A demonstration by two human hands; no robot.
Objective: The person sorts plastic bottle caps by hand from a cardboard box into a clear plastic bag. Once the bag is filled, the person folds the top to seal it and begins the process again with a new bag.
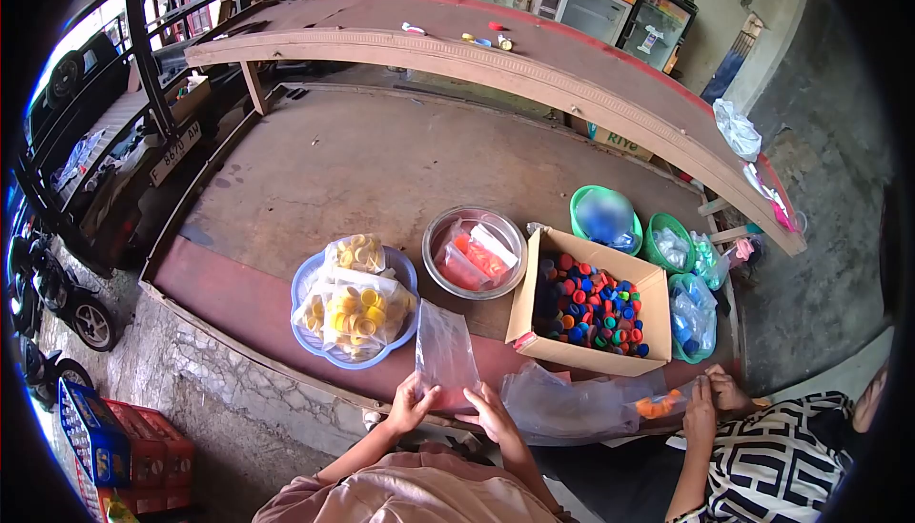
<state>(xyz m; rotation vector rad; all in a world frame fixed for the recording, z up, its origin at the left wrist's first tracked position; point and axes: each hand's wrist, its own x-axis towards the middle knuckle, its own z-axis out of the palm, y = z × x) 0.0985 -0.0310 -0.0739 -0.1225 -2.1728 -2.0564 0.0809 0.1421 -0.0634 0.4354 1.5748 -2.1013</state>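
Observation:
My left hand pinches the lower left edge of a transparent plastic bag, which stands up flat above my hands. My right hand grips the lower right edge of the same bag, thumb on the near side. Left of the bag is a blue basket with bags of yellow caps. Beyond it, a metal bowl holds bags of red pieces. More transparent bags lie in a stack right of my right hand.
A cardboard box of colourful bottle caps stands on the low wooden platform. Green baskets line its right. A co-worker's hands hold a bag with orange pieces. Crates stand at lower left.

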